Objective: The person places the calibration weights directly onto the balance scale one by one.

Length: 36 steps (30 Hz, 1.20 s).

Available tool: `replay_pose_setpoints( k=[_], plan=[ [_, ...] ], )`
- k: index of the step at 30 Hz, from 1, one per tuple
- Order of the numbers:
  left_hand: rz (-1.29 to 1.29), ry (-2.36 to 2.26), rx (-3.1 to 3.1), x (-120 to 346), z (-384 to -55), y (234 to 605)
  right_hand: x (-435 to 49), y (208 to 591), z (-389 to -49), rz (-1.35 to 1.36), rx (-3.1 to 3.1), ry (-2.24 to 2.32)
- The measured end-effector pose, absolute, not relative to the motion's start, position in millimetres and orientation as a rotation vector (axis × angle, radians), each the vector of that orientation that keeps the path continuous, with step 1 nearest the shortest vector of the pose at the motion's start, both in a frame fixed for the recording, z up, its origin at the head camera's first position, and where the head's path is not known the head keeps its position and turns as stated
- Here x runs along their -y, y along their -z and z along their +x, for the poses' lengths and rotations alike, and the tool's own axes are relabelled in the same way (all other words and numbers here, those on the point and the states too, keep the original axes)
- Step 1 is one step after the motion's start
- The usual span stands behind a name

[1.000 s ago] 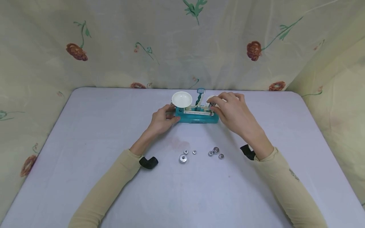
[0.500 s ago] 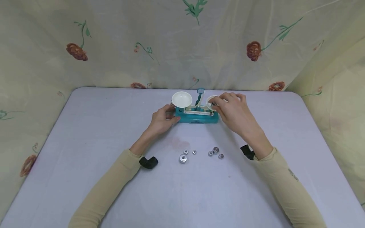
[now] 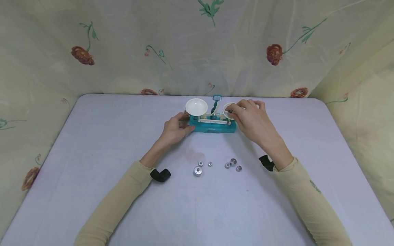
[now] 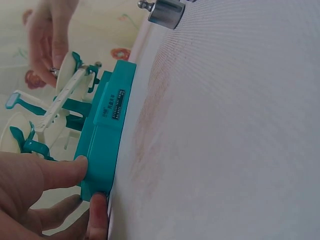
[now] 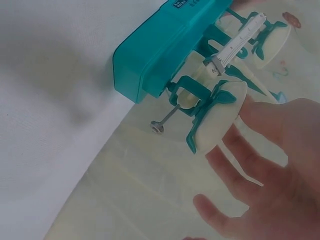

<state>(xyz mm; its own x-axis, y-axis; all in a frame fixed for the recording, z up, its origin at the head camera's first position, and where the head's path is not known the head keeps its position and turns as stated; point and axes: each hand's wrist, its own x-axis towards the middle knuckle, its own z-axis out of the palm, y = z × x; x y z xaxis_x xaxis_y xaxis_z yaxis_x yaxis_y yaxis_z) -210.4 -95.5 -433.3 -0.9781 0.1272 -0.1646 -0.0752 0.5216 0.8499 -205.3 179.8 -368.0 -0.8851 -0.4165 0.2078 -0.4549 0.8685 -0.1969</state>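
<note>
A teal balance scale (image 3: 213,127) with two white pans stands near the table's far edge. My left hand (image 3: 173,131) grips the left end of its base, the thumb (image 4: 70,172) on the front face in the left wrist view. Nothing lies in the left pan (image 3: 196,107). At the right pan (image 3: 225,108), my right hand (image 3: 250,119) pinches a small metal weight (image 3: 230,111) between thumb and fingertips, down inside the rim. Fingers hide most of that weight; in the right wrist view the pan (image 5: 222,122) covers it.
Several loose metal weights lie on the table in front of the scale: a large one (image 3: 197,171) with smaller ones close by, and a group (image 3: 233,162) farther right. A floral curtain (image 3: 181,48) hangs behind the table.
My right hand has lowered the metal weight slightly into the right pan, and more of that pan shows. My left hand keeps its place on the scale's base.
</note>
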Motion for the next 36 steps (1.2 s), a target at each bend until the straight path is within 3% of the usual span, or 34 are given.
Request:
replay_pose_setpoints(
  k=[36],
  plan=[
    [0.051,-1.450,-2.562,95.1,-210.6,433.8,-181.2,370.3,-205.8,0.688,2.890,-0.393]
  ],
)
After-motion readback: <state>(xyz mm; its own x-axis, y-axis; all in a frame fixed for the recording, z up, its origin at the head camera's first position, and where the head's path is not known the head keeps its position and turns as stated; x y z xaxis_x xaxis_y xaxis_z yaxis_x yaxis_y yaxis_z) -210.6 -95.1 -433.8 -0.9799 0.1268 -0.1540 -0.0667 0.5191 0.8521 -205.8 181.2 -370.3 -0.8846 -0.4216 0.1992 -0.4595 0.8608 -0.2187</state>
